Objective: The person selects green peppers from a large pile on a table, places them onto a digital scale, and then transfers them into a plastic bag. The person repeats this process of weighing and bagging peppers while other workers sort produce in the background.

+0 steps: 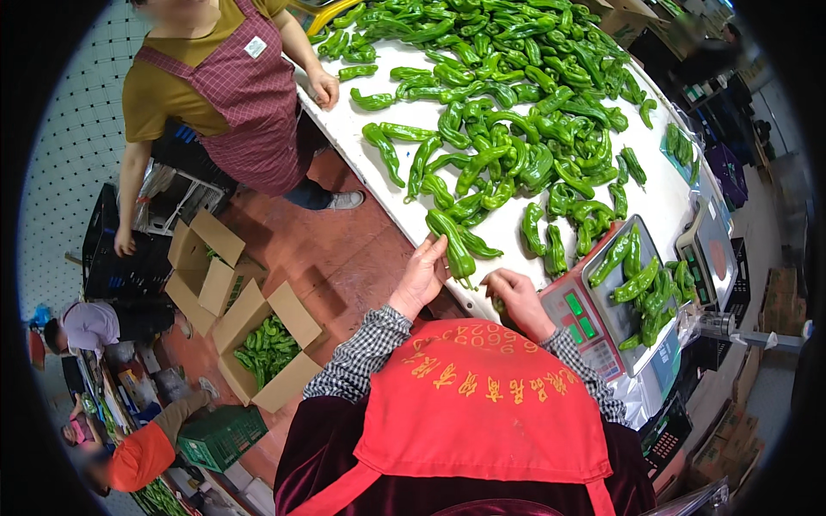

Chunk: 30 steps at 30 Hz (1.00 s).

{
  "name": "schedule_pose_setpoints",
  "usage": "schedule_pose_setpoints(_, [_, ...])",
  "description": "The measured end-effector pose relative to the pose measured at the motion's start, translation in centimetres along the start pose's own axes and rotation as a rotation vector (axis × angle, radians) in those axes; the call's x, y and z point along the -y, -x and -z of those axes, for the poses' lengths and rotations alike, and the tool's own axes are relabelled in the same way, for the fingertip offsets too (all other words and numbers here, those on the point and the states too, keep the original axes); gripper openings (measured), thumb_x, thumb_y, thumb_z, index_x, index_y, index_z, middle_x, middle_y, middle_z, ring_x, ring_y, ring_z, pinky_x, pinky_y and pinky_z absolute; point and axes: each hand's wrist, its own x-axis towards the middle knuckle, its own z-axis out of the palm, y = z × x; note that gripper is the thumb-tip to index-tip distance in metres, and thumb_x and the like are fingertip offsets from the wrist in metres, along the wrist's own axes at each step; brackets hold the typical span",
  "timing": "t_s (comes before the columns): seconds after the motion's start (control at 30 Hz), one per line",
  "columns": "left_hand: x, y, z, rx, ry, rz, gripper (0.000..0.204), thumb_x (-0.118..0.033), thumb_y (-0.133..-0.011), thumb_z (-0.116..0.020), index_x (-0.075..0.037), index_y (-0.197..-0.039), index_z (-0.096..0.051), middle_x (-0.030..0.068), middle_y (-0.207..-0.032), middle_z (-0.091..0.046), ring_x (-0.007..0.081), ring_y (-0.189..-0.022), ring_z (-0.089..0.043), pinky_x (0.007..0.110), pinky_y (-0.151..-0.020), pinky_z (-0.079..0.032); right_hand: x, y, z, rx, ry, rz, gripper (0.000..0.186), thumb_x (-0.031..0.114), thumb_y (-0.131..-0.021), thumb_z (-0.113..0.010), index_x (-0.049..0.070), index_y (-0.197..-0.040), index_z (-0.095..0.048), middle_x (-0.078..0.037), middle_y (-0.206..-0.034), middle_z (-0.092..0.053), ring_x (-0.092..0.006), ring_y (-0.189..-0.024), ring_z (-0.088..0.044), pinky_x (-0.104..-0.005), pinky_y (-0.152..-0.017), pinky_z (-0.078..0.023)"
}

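Observation:
A long green pepper [453, 245] is in my left hand [422, 273] at the near edge of the white table [391, 193]. Its tip points down toward my right hand [518, 299], which is closed beside it with fingers curled. Something small and dark shows under those fingers, too hidden to name. Past my hands, a large heap of green peppers [516, 150] spreads over the table. To the right of my right hand stands a red weighing scale [589, 322] with lit green displays. Several peppers [650, 301] lie on its metal pan.
Another person [228, 77] in a checked apron stands at the table's left side, one hand near its edge. On the red floor, an open cardboard box [297, 318] holds peppers. A second scale [710, 249] is at the right. A green crate [222, 439] sits lower left.

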Motion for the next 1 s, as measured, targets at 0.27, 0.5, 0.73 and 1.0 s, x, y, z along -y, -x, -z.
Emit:
schedule_pose_setpoints(0.27, [-0.6, -1.9, 1.8, 0.094, 0.031, 0.066, 0.039, -0.025, -0.111, -0.048, 0.000, -0.141, -0.051, 0.0120, -0.123, -0.064, 0.0224, -0.107, -0.066, 0.038, -0.097, -0.055, 5.1, -7.2, 5.8, -0.585, -0.380, 0.497, 0.021, 0.020, -0.107, -0.058, 0.003, -0.120, -0.060, -0.001, -0.097, -0.064, -0.0111, -0.084, -0.058, -0.0264, -0.076, -0.049])
schedule_pose_setpoints(0.5, [-0.1, -2.5, -1.6, 0.018, -0.353, 0.033, 0.039, -0.027, -0.108, -0.057, -0.005, -0.138, -0.049, 0.0067, -0.120, -0.064, 0.0170, -0.101, -0.067, 0.034, -0.084, -0.060, 5.1, -3.0, 3.8, -0.179, -0.005, 0.207, 0.031, 0.018, -0.104, -0.060, 0.001, -0.129, -0.061, -0.011, -0.111, -0.071, -0.0183, -0.104, -0.069, -0.0305, -0.087, -0.055])
schedule_pose_setpoints(0.73, [2.7, -3.3, -5.7, 0.208, -0.856, 0.085, 0.025, -0.022, -0.105, -0.063, -0.002, -0.119, -0.056, 0.0053, -0.101, -0.067, 0.0095, -0.079, -0.064, 0.024, -0.066, -0.053, 3.4, 1.9, 1.8, -0.225, 0.127, 0.106, 0.073, 0.023, -0.097, -0.067, 0.003, -0.157, -0.031, -0.018, -0.094, -0.072, -0.0244, -0.081, -0.072, -0.0356, -0.073, -0.056])
schedule_pose_setpoints(1.0, [4.8, -5.4, -7.1, 0.354, -0.968, 0.300, 0.028, -0.028, -0.107, -0.057, -0.001, -0.106, -0.063, 0.0062, -0.084, -0.069, 0.0124, -0.072, -0.067, 0.026, -0.067, -0.054, 1.9, 9.1, 7.7, -0.694, -0.042, 0.232, 0.062, 0.011, -0.097, -0.062, 0.001, -0.154, -0.039, -0.018, -0.139, -0.058, -0.0186, -0.105, -0.068, -0.0298, -0.088, -0.057])
